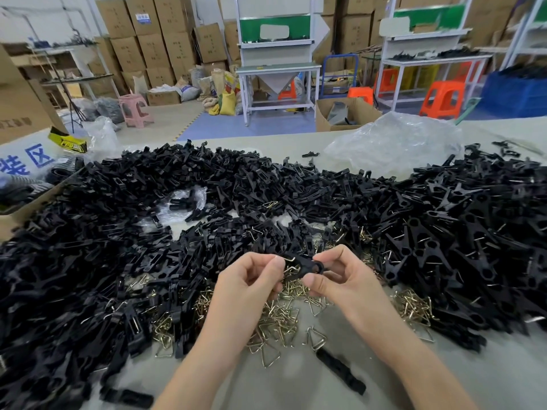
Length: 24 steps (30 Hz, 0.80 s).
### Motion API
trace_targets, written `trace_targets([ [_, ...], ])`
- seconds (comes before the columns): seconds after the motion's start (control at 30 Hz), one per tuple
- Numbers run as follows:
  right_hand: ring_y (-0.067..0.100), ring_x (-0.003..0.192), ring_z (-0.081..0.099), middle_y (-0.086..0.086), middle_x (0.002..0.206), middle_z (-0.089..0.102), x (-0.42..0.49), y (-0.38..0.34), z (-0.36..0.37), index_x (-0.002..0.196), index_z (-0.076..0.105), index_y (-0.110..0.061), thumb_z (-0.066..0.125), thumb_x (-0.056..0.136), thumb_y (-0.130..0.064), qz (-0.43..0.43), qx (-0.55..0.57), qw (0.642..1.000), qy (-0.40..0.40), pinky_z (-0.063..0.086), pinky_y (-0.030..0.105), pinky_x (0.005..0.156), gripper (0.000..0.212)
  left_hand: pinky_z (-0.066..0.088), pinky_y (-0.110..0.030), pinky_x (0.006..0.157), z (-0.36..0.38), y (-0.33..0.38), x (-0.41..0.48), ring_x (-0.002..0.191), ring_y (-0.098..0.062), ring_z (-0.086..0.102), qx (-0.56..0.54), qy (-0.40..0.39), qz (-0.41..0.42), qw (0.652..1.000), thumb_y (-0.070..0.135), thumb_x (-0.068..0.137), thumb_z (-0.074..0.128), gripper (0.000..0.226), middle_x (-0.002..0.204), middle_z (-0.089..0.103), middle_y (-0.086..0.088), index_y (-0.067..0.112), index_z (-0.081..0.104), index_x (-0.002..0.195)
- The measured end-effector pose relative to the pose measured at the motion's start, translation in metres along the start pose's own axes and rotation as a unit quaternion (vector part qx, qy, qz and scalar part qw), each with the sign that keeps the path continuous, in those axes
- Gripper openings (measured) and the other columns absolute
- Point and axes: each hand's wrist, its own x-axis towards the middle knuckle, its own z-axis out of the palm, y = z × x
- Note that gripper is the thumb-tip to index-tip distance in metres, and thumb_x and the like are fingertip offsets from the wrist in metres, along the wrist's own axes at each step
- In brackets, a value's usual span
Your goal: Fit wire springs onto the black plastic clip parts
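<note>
Now two hands pinch one black clip [305, 266].
The left hand [251, 279] and right hand [340, 276] curl their fingers round its ends, a wire spring [291, 259] touching it, just above the spring pile [278, 318].

I have just one view, the wide-angle head camera, which faces forward and down across the table [284, 386], sits close over the left hand [247, 281] and right hand [343, 279] pinching a black clip part [307, 266], and reaches back to stacked cartons [154, 45].
</note>
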Motion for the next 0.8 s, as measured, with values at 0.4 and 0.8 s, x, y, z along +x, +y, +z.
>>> trace_targets([
  [0.4,0.010,0.069,0.067,-0.002,0.087,0.077,-0.0030,-0.0064,0.0016,0.098,0.061,-0.010,0.084,0.063,-0.030,-0.017,-0.006,1.000,0.001,0.053,0.018,0.067,0.046,0.044,-0.014,0.057,-0.0028,0.0064,-0.0006,0.059,-0.009,0.055,-0.036,-0.027,-0.017,0.999,0.024,0.090,0.070,0.016,0.062,0.063,0.000,0.021,0.072,0.075],
  [0.8,0.013,0.081,0.071,0.002,0.091,0.078,-0.0049,-0.0088,0.0049,0.092,0.062,-0.009,0.086,0.063,-0.023,-0.038,-0.013,0.999,-0.006,0.054,0.018,0.073,0.041,0.047,-0.015,0.060,0.0015,0.0057,-0.0022,0.061,-0.009,0.056,-0.069,-0.037,-0.036,0.996,0.028,0.088,0.071,0.019,0.067,0.065,0.000,0.027,0.074,0.069],
])
